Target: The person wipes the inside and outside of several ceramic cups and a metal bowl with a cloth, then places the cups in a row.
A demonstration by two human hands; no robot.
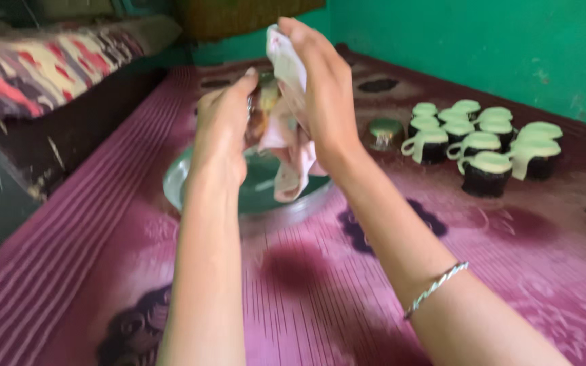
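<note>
two hands meet above a purple patterned mat (293,298), with a round green tray (266,193) directly beneath them holding what looks like a little liquid, and to the right of the right hand a cluster of dark cups (486,146) topped with pale green lids or cream, contents not visible. left hand (222,129) grips a small glassy object (260,108), mostly hidden, while the right hand (320,88) clenches a pink-white cloth (289,146) around it. judgement: slick, half-covered object could slip from the pinch and drop onto the tray, splashing it.
</note>
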